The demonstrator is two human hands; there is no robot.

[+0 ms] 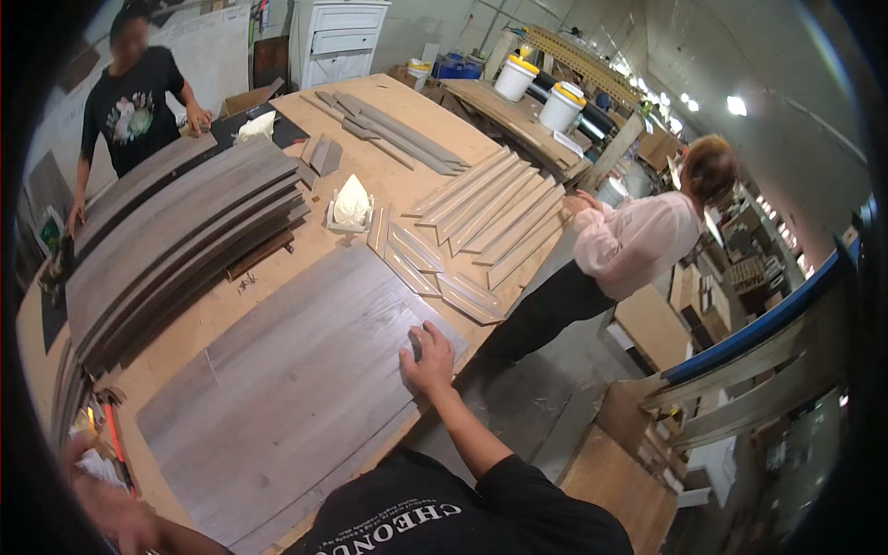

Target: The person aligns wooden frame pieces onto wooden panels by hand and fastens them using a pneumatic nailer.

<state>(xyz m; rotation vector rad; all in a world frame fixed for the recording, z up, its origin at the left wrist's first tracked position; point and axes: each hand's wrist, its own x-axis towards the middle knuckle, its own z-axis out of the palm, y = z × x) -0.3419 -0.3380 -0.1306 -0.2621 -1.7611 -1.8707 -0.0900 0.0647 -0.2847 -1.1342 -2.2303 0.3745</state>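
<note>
A wide grey-brown wood-grain panel [287, 379] lies flat on the table in front of me. My right hand [428, 359] rests on its right end, fingers bent and thumb apart, with a dark gap between them. At the lower left, my left hand [111, 509] is smeared by motion beside the table corner, so its fingers cannot be read. Closest to it is a hammer-like tool with a red handle [115, 433], beside some crumpled white material [100, 467].
Stacked curved-looking boards [185, 222] fill the left, a person [134, 102] behind them. Mitred strips [490, 208] and a tray with a cream-coloured mound [351, 205] lie beyond the panel. Grey slats [393, 125] lie farther back. Another person [638, 231] stands at the right edge.
</note>
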